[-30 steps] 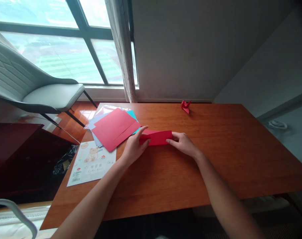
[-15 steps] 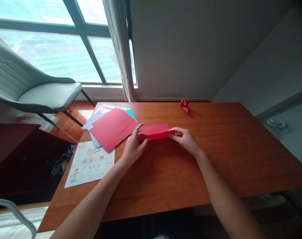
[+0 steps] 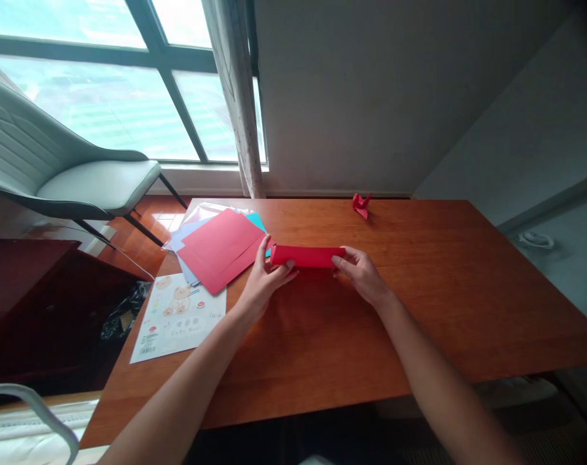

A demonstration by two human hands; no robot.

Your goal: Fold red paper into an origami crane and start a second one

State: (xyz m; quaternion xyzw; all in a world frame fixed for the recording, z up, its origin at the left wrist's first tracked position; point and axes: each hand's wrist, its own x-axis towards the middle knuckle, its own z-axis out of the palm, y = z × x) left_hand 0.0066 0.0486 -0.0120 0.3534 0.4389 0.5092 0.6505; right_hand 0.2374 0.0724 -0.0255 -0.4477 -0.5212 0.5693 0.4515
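Against the frame half a second earlier, the folded red paper strip (image 3: 312, 256) presents one narrow face; the second panel, seen then behind its front fold, is out of sight. The red folded-paper crane (image 3: 359, 204) remains at between one and two o'clock from the strip.

The left hand (image 3: 263, 279) is partly closed, thumb on the strip's nine o'clock end, index finger raised. The right hand (image 3: 363, 274) pinches the three o'clock end. The strip is held over the brown wooden bench (image 3: 448, 290); whether it touches the wood cannot be told.

Fingertips behind the strip and its reverse are hidden. At nine o'clock, a large red paper sheet (image 3: 220, 242) covers much of the lilac and teal sheets; contact with the left index finger is unclear. Small lettering on the white bear-printed sheet (image 3: 179, 323), at eight o'clock, is illegible. Both forearms are cut off at six o'clock, crossing the bench's near edge. Wood surface extends from the right hand to the three o'clock edge.
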